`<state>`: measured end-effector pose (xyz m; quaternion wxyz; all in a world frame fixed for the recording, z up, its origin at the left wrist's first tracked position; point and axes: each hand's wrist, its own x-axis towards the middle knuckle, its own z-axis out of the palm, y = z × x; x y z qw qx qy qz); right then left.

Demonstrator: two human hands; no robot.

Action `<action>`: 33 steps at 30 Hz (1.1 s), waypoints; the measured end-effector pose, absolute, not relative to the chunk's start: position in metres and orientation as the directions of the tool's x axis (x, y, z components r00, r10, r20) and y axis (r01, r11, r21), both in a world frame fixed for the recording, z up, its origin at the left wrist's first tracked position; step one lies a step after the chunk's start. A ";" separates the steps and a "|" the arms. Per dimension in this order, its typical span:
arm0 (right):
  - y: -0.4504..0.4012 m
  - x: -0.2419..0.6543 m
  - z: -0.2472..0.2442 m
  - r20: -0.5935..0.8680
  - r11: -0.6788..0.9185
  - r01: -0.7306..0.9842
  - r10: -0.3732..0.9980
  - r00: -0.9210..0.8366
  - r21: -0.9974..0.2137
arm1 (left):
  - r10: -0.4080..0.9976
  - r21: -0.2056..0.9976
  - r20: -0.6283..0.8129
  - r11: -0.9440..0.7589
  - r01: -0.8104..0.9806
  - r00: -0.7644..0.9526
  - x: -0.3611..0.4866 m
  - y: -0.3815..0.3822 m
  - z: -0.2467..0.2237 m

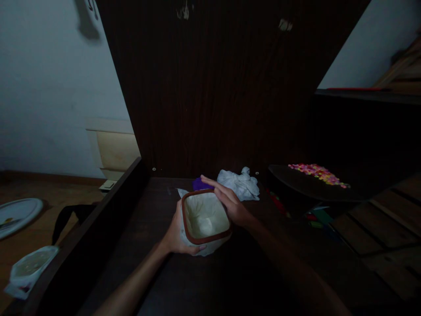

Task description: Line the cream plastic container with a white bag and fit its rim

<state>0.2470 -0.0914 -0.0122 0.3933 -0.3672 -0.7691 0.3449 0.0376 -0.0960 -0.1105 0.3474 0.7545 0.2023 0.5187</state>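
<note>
A square white pot (206, 216) with a brown rim is tilted so that its pale inside faces me, above the dark wooden surface (141, 232). My left hand (179, 235) is wrapped round its left and lower side, the thumb below the front rim. My right hand (230, 202) lies along the pot's right upper edge, fingers stretched out and pointing left. Behind the pot are a purple item (200, 184) and, to the right, a crumpled white cloth or bag (240, 183).
A raised dark board (98, 224) borders the surface on the left, and a tall dark panel (213, 87) stands behind. At right, a dark shelf (296, 182) bears small colourful pieces (319, 173). A white container (34, 263) is at lower left.
</note>
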 end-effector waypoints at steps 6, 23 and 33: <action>-0.094 0.258 -0.041 0.299 0.351 0.132 0.904 -0.305 -0.927 | 0.694 0.754 0.621 -0.656 -0.035 0.365 0.038 -0.097 -0.110; -0.097 0.260 -0.061 0.292 0.342 0.145 0.914 -0.282 -0.929 | 0.713 0.787 0.584 -0.615 -0.055 0.389 0.034 -0.097 -0.111; -0.108 0.247 -0.069 0.286 0.270 -0.098 0.920 -0.267 -0.958 | 0.721 0.797 0.576 -0.599 -0.071 0.384 0.037 -0.100 -0.111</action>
